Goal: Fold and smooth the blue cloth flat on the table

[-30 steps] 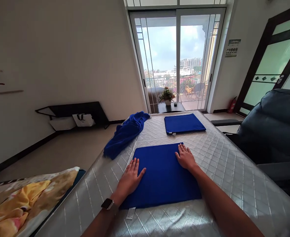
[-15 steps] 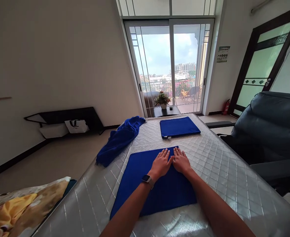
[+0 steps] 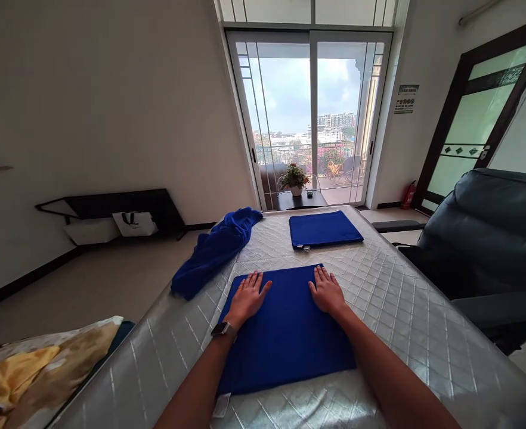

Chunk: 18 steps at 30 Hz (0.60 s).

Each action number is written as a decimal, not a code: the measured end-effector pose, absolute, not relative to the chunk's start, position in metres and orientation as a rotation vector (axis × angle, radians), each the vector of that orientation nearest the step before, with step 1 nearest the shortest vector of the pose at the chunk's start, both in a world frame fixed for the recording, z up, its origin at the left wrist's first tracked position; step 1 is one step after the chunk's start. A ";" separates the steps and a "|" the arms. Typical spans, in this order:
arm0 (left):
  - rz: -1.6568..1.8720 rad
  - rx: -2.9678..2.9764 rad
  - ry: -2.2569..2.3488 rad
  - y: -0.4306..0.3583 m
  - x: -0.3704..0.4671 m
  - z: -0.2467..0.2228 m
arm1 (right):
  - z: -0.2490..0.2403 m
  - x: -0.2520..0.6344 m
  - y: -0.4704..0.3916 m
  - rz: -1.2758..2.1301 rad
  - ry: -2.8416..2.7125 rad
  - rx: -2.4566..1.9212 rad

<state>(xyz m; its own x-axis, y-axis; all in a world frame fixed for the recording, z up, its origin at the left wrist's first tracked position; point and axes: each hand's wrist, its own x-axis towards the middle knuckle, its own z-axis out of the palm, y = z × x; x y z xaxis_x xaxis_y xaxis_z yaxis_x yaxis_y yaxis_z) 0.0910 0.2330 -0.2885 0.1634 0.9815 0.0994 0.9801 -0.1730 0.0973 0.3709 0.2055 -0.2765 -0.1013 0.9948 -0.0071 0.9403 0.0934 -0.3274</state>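
Note:
A folded blue cloth [image 3: 285,333] lies flat in front of me on a silver quilted mattress [image 3: 392,322]. My left hand [image 3: 248,297] rests palm down near its far left corner, fingers stretched out and thumb apart. A watch [image 3: 220,328] is on that wrist. Flat on the far right corner lies my right hand [image 3: 327,290], its fingers also extended. A white tag [image 3: 221,405] sticks out at the cloth's near left corner. Beyond it sits a second folded blue cloth [image 3: 325,229]. To the far left a crumpled blue cloth [image 3: 218,250] drapes toward the mattress edge.
A black armchair [image 3: 504,232] stands close on the right. Patterned bedding [image 3: 66,369] lies low at the left. Past the mattress, a small table [image 3: 303,201] with a potted plant [image 3: 294,179] stands before the sliding glass door [image 3: 281,101]. A dark rack [image 3: 111,205] is by the wall.
My left hand has slid left across the cloth, away from my right hand, to the far left corner. A white tag now shows at the near left corner. My right hand stays nearly in place.

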 end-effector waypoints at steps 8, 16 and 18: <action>0.300 2.346 2.115 0.226 0.070 -0.288 | -0.279 0.371 0.205 0.302 -2.189 -1.976; 0.270 2.309 2.062 0.223 0.063 -0.282 | -0.280 0.369 0.204 0.279 -2.222 -2.017; 0.263 2.284 2.078 0.221 0.061 -0.281 | -0.278 0.369 0.205 0.267 -2.248 -2.023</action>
<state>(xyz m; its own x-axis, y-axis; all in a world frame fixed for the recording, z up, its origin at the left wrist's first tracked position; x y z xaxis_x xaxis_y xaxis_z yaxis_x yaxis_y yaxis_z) 0.0611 0.2215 -0.2808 0.0868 0.9915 0.0964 0.9843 -0.1004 0.1455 0.3693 0.2045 -0.2782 -0.1091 0.9933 -0.0387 0.9748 0.0993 -0.2000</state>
